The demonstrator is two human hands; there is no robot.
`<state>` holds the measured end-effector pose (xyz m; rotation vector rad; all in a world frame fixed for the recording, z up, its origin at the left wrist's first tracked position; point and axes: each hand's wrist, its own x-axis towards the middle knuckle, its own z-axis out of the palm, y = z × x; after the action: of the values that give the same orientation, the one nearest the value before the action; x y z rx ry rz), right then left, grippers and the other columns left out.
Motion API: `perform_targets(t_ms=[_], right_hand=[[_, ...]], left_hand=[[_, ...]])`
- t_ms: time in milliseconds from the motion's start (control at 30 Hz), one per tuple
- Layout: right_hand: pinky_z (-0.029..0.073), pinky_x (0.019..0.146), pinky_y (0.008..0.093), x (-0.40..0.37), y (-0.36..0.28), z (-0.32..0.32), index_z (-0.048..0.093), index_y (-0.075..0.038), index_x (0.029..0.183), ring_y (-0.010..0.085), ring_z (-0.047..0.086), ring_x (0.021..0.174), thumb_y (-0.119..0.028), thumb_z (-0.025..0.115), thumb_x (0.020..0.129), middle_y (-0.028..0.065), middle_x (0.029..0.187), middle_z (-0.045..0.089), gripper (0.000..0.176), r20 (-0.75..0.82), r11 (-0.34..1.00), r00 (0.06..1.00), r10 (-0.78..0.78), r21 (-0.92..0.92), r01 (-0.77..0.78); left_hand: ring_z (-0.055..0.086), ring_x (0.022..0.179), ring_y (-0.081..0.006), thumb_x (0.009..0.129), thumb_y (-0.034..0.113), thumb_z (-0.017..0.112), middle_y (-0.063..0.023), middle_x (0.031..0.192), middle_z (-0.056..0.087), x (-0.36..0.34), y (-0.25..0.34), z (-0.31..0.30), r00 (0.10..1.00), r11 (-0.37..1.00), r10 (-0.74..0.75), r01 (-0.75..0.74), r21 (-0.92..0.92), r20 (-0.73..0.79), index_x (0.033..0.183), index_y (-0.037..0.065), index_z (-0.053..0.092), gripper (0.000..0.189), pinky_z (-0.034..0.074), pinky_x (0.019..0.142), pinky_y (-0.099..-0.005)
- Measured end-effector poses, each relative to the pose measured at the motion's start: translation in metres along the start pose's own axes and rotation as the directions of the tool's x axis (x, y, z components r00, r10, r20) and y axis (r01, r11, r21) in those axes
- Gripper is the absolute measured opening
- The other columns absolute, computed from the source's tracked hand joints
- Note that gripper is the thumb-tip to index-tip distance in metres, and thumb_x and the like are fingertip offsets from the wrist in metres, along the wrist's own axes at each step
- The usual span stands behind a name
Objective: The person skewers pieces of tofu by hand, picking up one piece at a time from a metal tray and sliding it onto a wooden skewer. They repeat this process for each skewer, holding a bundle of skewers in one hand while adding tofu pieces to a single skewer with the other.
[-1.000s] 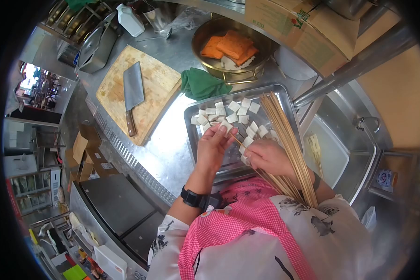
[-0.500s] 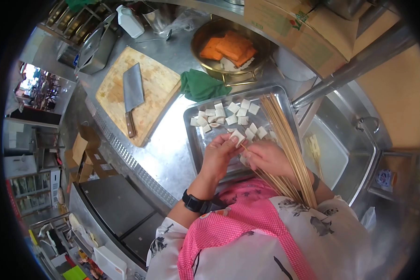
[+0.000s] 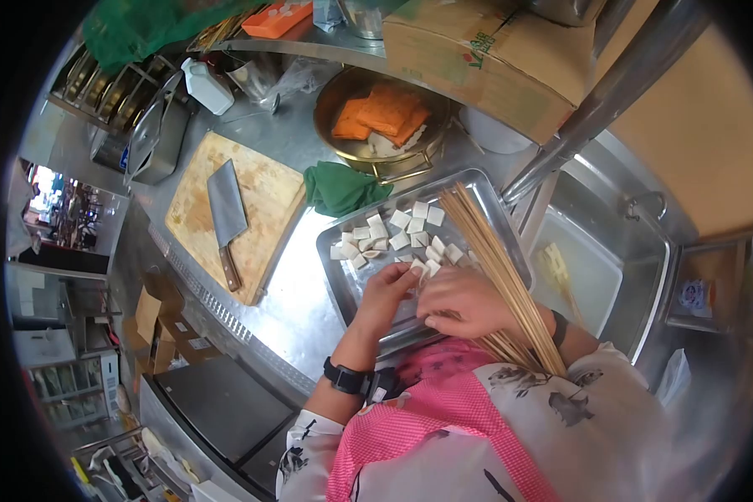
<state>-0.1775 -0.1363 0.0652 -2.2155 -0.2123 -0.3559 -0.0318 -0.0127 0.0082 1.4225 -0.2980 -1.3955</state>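
Several white square pieces (image 3: 400, 220) lie in a metal tray (image 3: 333, 289). My left hand (image 3: 382, 299) is closed in a pinch on a white piece (image 3: 418, 267) over the tray. Close beside it, my right hand (image 3: 464, 299) has curled fingers at the same piece; whatever is between its fingertips is hidden. A bundle of thin wooden skewers (image 3: 502, 263) leans across the tray's right side and over my right forearm, with more skewers beneath the wrist.
Left of the tray, a cleaver (image 3: 227, 205) lies on a wooden board (image 3: 274, 180). Beyond the tray are a green cloth (image 3: 343, 188) and a brass pan (image 3: 324, 134) with orange blocks (image 3: 385, 113). A sink (image 3: 598, 251) is at the right, a carton (image 3: 477, 63) above.
The view has tilted up, showing more of the shelf. My right hand has turned over and moved up against the piece in my left hand; the skewer seen between them is now hidden.
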Motion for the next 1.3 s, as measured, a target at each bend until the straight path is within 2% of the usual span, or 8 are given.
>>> perform_targets(t_ms=[133, 233, 367, 800, 900, 1133, 1233, 1300], right_hand=[[0.044, 0.073, 0.0381, -0.002, 0.000, 0.007, 0.063, -0.008, 0.083, 0.0266, 0.057, 0.080, -0.020, 0.061, 0.078, 0.0064, 0.081, 0.060, 0.012, 0.098, 0.998, 0.993, 0.062, 0.001, -0.062], [0.044, 0.071, 0.0391, -0.001, 0.001, 0.010, 0.063, -0.006, 0.079, 0.0280, 0.057, 0.077, -0.019, 0.061, 0.078, 0.0085, 0.078, 0.060, 0.013, 0.088, 0.997, 0.994, 0.070, 0.015, -0.072], [0.045, 0.066, 0.0399, 0.002, -0.003, 0.007, 0.062, -0.005, 0.078, 0.0292, 0.058, 0.073, -0.018, 0.061, 0.077, 0.0103, 0.075, 0.060, 0.013, 0.125, 0.993, 0.985, 0.115, 0.010, -0.117], [0.049, 0.069, 0.0351, -0.004, 0.012, 0.018, 0.056, -0.004, 0.103, 0.0237, 0.062, 0.076, -0.012, 0.050, 0.086, 0.0101, 0.083, 0.062, 0.019, 0.026, 0.981, 0.981, 0.191, 0.026, -0.192], [0.049, 0.072, 0.0333, -0.007, 0.006, 0.017, 0.055, -0.001, 0.105, 0.0213, 0.063, 0.077, -0.017, 0.046, 0.091, 0.0107, 0.084, 0.063, 0.024, 0.117, 0.715, 0.854, 0.507, 0.496, -0.492], [0.048, 0.071, 0.0327, -0.001, 0.002, 0.011, 0.054, 0.001, 0.106, 0.0214, 0.064, 0.077, -0.016, 0.053, 0.086, 0.0100, 0.079, 0.066, 0.026, 0.136, 0.901, 0.920, 0.366, 0.195, -0.388], [0.047, 0.071, 0.0338, -0.003, 0.005, 0.015, 0.054, 0.001, 0.105, 0.0229, 0.064, 0.076, -0.015, 0.057, 0.083, 0.0089, 0.076, 0.066, 0.028, 0.070, 0.941, 0.945, 0.319, 0.095, -0.325], [0.047, 0.071, 0.0340, -0.004, 0.007, 0.017, 0.054, 0.000, 0.105, 0.0232, 0.064, 0.075, -0.015, 0.057, 0.082, 0.0089, 0.076, 0.067, 0.028, 0.079, 0.929, 0.935, 0.345, 0.114, -0.353]], left_hand=[[0.057, 0.088, -0.0205, 0.084, 0.020, 0.065, -0.0121, 0.106, 0.059, 0.013, 0.005, -0.003, 0.585, 0.456, 0.781, -0.292, 0.841, -0.220, 0.113, -0.005, 0.052, 0.041, 0.045, 0.081, -0.0288], [0.055, 0.099, -0.0170, 0.087, 0.017, 0.061, -0.0084, 0.106, 0.059, 0.013, 0.032, 0.014, 0.853, 0.841, 0.492, -0.415, 0.346, -0.174, 0.117, 0.000, 0.052, 0.036, 0.043, 0.081, -0.0277], [0.059, 0.083, -0.0138, 0.089, 0.019, 0.059, -0.0056, 0.093, 0.062, 0.013, 0.051, 0.046, 0.960, 0.956, 0.281, -0.279, -0.093, 0.011, 0.109, 0.000, 0.056, 0.028, 0.045, 0.071, -0.0241], [0.050, 0.067, -0.0124, 0.084, 0.009, 0.052, -0.0036, 0.076, 0.056, -0.010, 0.042, 0.013, 0.919, 0.876, 0.386, -0.336, -0.347, 0.085, 0.086, 0.005, 0.053, 0.005, 0.042, 0.064, -0.0268], [0.051, 0.068, -0.0130, 0.084, 0.008, 0.052, -0.0043, 0.075, 0.055, -0.025, 0.027, -0.005, 0.939, 0.899, 0.335, -0.293, -0.326, 0.079, 0.087, 0.004, 0.054, 0.005, 0.042, 0.064, -0.0268], [0.053, 0.069, -0.0142, 0.085, 0.009, 0.056, -0.0042, 0.077, 0.055, -0.019, -0.020, -0.033, 0.965, 0.914, 0.259, -0.232, -0.334, 0.037, 0.093, 0.003, 0.056, 0.010, 0.043, 0.064, -0.0267], [0.055, 0.071, -0.0157, 0.083, 0.007, 0.059, -0.0054, 0.084, 0.057, 0.002, -0.037, -0.051, 0.817, 0.828, 0.456, -0.244, 0.506, -0.353, 0.099, 0.002, 0.056, 0.017, 0.044, 0.067, -0.0273], [0.058, 0.085, -0.0239, 0.076, 0.005, 0.062, -0.0109, 0.101, 0.057, 0.014, -0.042, -0.057, 0.688, 0.559, 0.652, -0.152, 0.815, -0.319, 0.107, 0.005, 0.056, 0.031, 0.047, 0.074, -0.0336]])
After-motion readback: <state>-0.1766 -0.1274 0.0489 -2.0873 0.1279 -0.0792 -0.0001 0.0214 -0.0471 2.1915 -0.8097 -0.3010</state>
